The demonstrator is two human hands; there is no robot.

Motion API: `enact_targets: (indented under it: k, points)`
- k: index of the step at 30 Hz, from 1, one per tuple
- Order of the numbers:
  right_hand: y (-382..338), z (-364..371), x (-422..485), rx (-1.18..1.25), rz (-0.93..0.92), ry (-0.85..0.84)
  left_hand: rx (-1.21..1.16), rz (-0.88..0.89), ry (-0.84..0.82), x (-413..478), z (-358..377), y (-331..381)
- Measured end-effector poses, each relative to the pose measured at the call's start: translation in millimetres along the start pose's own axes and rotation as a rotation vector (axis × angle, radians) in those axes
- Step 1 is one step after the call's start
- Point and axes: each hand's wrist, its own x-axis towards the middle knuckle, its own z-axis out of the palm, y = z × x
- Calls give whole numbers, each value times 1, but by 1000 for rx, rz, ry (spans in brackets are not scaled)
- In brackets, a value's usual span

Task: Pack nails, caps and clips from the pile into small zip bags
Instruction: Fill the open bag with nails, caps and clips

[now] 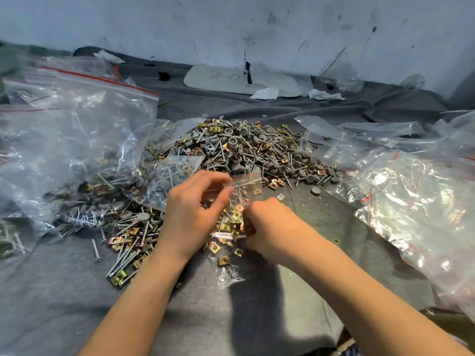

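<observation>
Both hands (190, 214) (270, 228) curled round zip bag (248, 186)

Backdrop is a pale bluish-white wall (257, 27), pretty beat up, with dark scuffs and smudges all over. Everything sits on a wrinkled grey felt cloth (64, 291) that runs right up to the wall. At the foot of the wall lies a flat white board (223, 78) with some handwriting, and crumpled tissue scraps (264, 93) just beside it. Light is soft and even, with a brighter patch on the near cloth.
</observation>
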Motion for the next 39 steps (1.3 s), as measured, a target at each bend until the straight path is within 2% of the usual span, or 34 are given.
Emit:
enact_targets:
  k: [3,5,7,9,11,12,16,19,22,24,28,30,34,39]
  points:
    - [5,-15,-5,82,-89,-35,27,10,-19,1,-2,1]
    - [13,-29,-12,225,-139,16,15,29,-60,2,-2,1]
    - [19,-43,-20,494,-200,192,-12,38,-115,1,-2,2]
    - [25,-53,-24,695,-282,483,-56,34,-182,0,-2,5]
    - [24,-55,-24,641,-317,687,-95,63,-220,0,-2,8]
    - [23,-54,-22,586,-313,719,-108,80,-226,0,-3,9]
    - [24,-50,-19,493,-294,676,-167,114,-169,3,-6,10]
    - [27,-52,-18,598,-287,777,-173,107,-121,5,-10,10]
    - [34,-52,-12,701,-192,829,-161,89,-92,6,-14,11]
    - [44,-48,-4,688,-64,732,-170,71,-67,8,-17,14]
    - [52,-31,9,624,80,332,-227,39,14,13,-28,19]
    - [46,-20,15,555,67,211,-246,14,45,13,-34,18]
    - [29,-5,23,438,-71,-1,-223,-32,86,14,-36,13]
    - [19,1,27,238,-131,9,-197,-42,88,14,-36,8]
